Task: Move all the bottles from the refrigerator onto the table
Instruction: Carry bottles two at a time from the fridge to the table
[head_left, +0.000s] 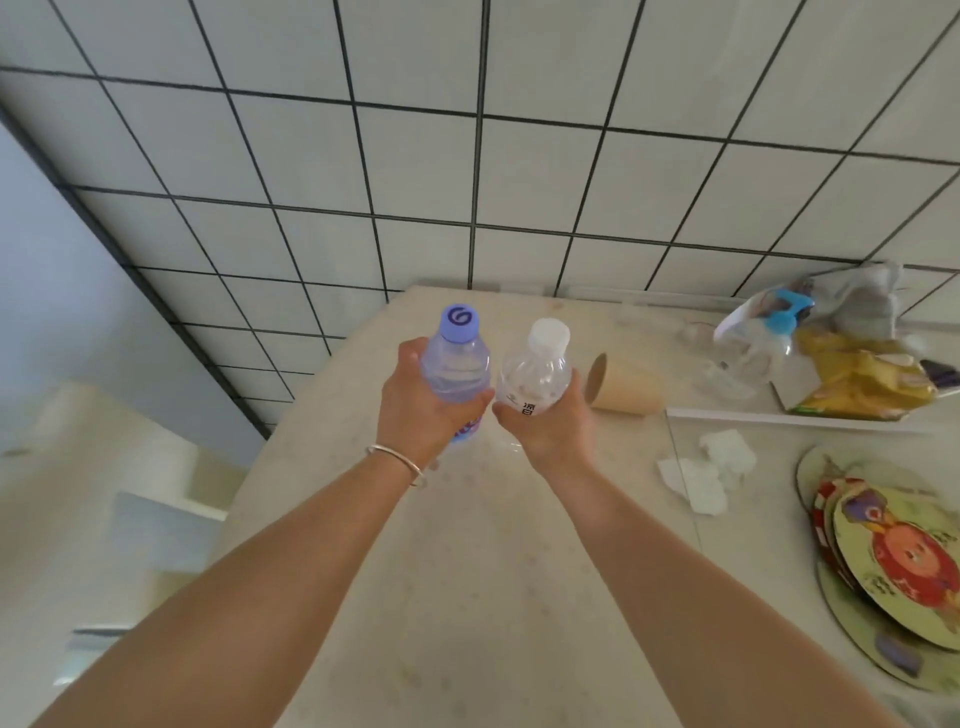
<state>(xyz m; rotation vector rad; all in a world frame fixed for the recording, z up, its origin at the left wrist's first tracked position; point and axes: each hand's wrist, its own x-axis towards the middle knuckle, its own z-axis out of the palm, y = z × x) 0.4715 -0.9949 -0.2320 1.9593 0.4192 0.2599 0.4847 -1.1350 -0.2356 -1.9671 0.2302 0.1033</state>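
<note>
My left hand (421, 410) grips a clear bottle with a purple cap (457, 358) around its middle. My right hand (553, 421) grips a clear bottle with a white cap (537, 369) and dark print on its label. Both bottles are upright and side by side, held over the far left part of the beige table (467, 571). Whether their bases touch the table is hidden by my hands. The refrigerator is not in view.
A cardboard tube (623, 384) lies just right of the white-capped bottle. Farther right are plastic bags with a blue-topped spray bottle (779, 332), yellow packets (862, 374), crumpled tissue (711, 478) and round picture mats (893, 566). A tiled wall (467, 156) stands behind the table.
</note>
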